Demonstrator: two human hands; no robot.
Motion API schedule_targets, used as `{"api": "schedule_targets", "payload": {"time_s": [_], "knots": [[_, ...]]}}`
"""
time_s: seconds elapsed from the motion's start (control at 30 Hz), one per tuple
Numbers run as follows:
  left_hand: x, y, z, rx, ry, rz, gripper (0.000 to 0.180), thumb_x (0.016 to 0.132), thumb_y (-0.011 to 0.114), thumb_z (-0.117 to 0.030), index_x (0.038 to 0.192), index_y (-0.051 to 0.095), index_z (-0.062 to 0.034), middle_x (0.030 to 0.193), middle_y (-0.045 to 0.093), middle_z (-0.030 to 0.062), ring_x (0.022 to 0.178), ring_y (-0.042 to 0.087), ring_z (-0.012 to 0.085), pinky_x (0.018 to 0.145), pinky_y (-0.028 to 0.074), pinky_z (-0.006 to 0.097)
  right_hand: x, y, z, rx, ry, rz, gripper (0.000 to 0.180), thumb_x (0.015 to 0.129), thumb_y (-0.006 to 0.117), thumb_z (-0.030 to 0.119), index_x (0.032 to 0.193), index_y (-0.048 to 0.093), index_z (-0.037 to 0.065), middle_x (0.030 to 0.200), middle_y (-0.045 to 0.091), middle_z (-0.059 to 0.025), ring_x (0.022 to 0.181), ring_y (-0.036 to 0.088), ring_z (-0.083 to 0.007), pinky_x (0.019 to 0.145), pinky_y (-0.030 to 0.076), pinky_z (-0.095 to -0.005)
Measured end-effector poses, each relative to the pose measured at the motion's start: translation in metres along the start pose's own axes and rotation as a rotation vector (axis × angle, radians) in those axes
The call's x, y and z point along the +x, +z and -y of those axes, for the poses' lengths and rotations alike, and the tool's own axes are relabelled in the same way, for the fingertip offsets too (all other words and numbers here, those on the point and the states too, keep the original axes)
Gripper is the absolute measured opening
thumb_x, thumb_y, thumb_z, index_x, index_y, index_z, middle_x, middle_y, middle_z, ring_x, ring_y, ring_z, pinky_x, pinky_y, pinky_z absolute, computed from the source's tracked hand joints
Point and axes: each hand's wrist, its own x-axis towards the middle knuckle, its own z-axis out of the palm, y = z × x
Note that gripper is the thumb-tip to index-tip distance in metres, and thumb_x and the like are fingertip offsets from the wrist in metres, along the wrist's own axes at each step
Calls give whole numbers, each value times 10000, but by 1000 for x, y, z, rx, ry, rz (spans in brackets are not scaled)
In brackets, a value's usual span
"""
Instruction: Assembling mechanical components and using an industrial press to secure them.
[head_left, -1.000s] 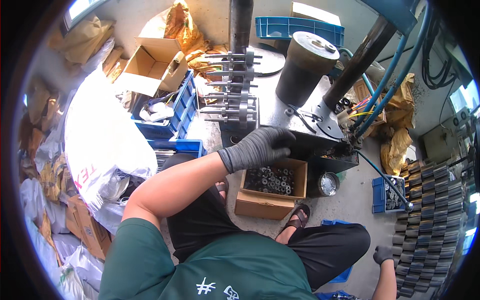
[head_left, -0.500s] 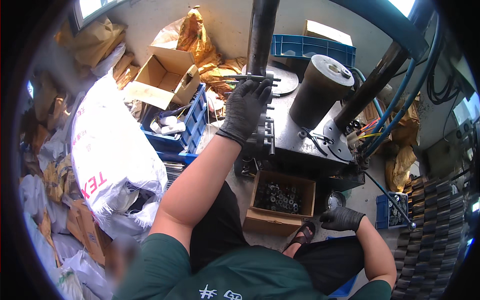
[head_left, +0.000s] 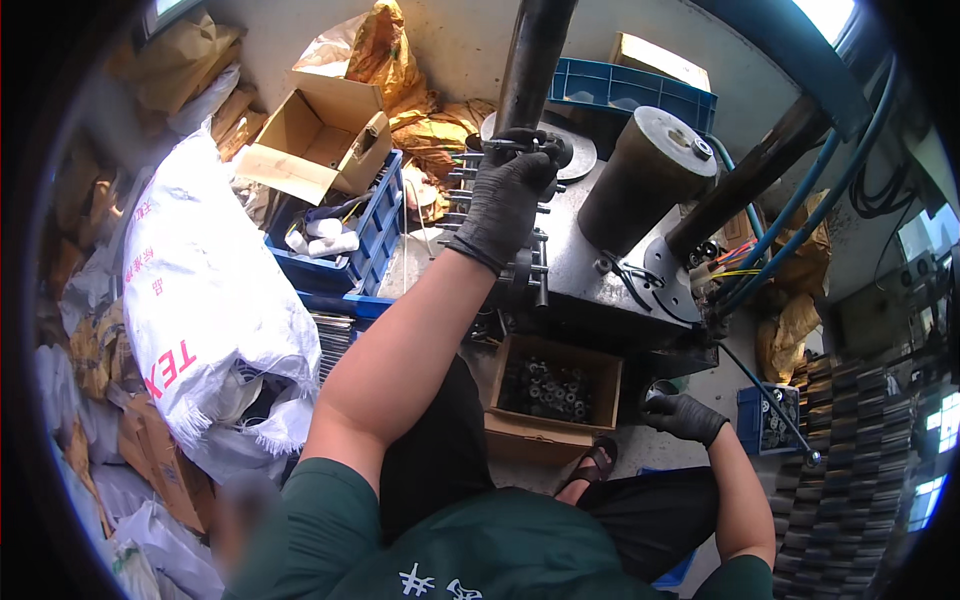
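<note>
We note the left hand (head_left: 505, 195) closed on a rod (head_left: 497, 145) atop the pin rack (head_left: 530, 260); right hand (head_left: 683, 415), holding nothing, beside the box (head_left: 550, 395). Seat rods squarely.

— Where does everything sit around the machine table (head_left: 590, 270)?

— The cylinder (head_left: 640, 180) stands on it, right of the rack of pins (head_left: 500, 215) at its left edge. The left hand (head_left: 505, 200) lies on that rack.

— And below the table?

— The box of metal parts (head_left: 545, 395) sits in front of it. The right hand (head_left: 685, 415) hangs just right of that box.

— To the left?

— A crate (head_left: 345, 255), then the sack (head_left: 200, 300) further left. An open carton (head_left: 320, 135) lies behind the crate.
</note>
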Motion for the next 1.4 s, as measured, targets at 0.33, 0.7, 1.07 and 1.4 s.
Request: {"api": "schedule_targets", "payload": {"time_s": [0.33, 0.7, 1.07, 1.4], "knots": [[-54, 55, -11, 731, 528, 268, 360, 839, 755, 39, 1157, 660, -101, 1062, 598, 76, 937, 641, 178, 860, 544, 327, -1, 21, -31, -83, 170, 6, 343, 933, 697, 326, 1196, 723, 108, 1083, 726, -220, 1042, 695, -399, 932, 551, -453], [-167, 94, 30, 1218, 76, 1504, 230, 858, 724, -205, 1069, 769, -126, 873, 743, 143, 895, 738, 345, 762, 579, 455, 71, -42, 70, -287, -237, -430, 333, 876, 712, 188, 1170, 699, 33, 1063, 698, -230, 1015, 685, -423, 894, 551, -481], [-158, 87, 47, 1559, -224, 1627, 224, 834, 711, -199, 1002, 814, -93, 962, 780, 137, 942, 751, 347, 781, 585, 467, 172, -72, 116, -407, 49, -690, 352, 945, 624, 338, 1214, 707, 127, 1080, 675, -246, 981, 708, -403, 893, 550, -509], [-161, 83, 47, 1500, -239, 1682, 233, 839, 703, -171, 1029, 812, -92, 999, 778, 144, 963, 750, 344, 794, 588, 468, 161, -70, 105, -380, -129, -929, 205, 892, 679, 241, 923, 715, 42, 1015, 667, -220, 871, 696, -392, 811, 552, -507]]}}
